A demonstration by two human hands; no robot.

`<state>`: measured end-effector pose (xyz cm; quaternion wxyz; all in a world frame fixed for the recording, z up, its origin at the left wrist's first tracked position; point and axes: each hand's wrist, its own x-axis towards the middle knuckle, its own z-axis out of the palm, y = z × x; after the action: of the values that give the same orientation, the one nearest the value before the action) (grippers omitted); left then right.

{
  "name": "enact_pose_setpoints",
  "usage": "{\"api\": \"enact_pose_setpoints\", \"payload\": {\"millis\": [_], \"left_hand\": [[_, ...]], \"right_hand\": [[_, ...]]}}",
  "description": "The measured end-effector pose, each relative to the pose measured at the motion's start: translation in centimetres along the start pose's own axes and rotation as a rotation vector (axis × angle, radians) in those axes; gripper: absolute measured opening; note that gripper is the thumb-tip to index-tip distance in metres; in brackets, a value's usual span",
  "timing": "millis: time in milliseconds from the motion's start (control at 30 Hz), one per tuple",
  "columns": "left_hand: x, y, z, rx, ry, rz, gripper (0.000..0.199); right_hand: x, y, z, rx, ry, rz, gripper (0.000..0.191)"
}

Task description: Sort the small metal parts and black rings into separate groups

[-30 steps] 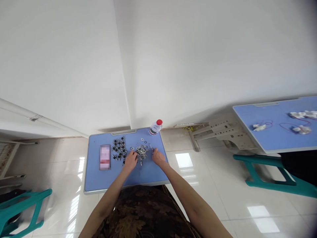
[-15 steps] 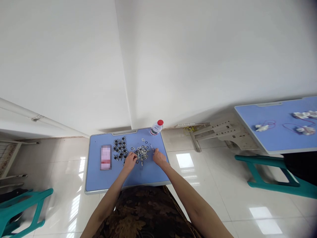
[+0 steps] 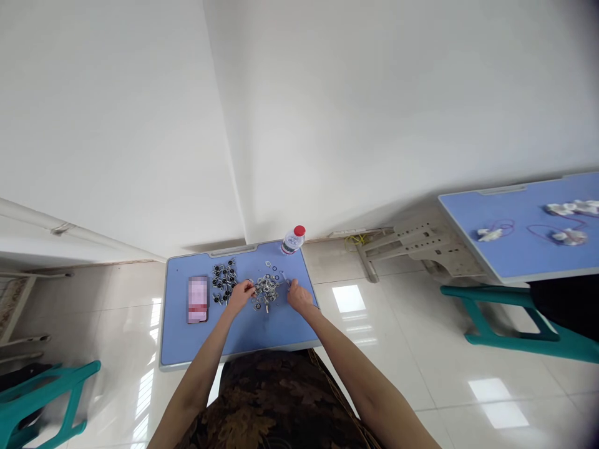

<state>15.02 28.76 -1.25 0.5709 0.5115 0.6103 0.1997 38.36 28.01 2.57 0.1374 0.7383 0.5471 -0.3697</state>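
Note:
On the blue table lies a loose pile of small metal parts and rings. My left hand is at the pile's left edge, fingers pinched together on something too small to make out. At the right side of the pile, my right hand is closed around a small, thin light-coloured item that sticks out past the fingertips. Several black-headed metal pieces form a group left of the pile, partly behind my left hand.
A phone lies at the table's left. A red-capped bottle stands at the back edge against the wall. Farther right, another blue table bears white parts with thin cords. Green stools stand at lower left and right.
My left hand has shifted slightly left and up, from the pile toward the black-headed pieces. My right hand stays almost in place. The whole view has shifted a little.

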Motion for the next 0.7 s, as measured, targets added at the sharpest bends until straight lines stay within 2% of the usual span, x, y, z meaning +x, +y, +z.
{"api": "enact_pose_setpoints", "payload": {"millis": [167, 300, 467, 700], "left_hand": [[-0.3, -0.4, 0.4, 0.132, 0.028, 0.001, 0.007], [0.0, 0.0, 0.1, 0.216, 0.098, 0.046, 0.005], [2.1, 1.7, -0.6, 0.288, 0.232, 0.059, 0.011], [5.0, 3.7, -0.7, 0.294, 0.277, 0.015, 0.011]], "right_hand": [[-0.1, -0.1, -0.1, -0.011, -0.02, 0.016, 0.043], [-0.1, -0.2, -0.2, -0.024, -0.03, 0.029, 0.044], [-0.1, -0.2, -0.2, -0.029, -0.028, 0.03, 0.043], [0.0, 0.0, 0.1, -0.018, 0.0, -0.002, 0.044]]}}
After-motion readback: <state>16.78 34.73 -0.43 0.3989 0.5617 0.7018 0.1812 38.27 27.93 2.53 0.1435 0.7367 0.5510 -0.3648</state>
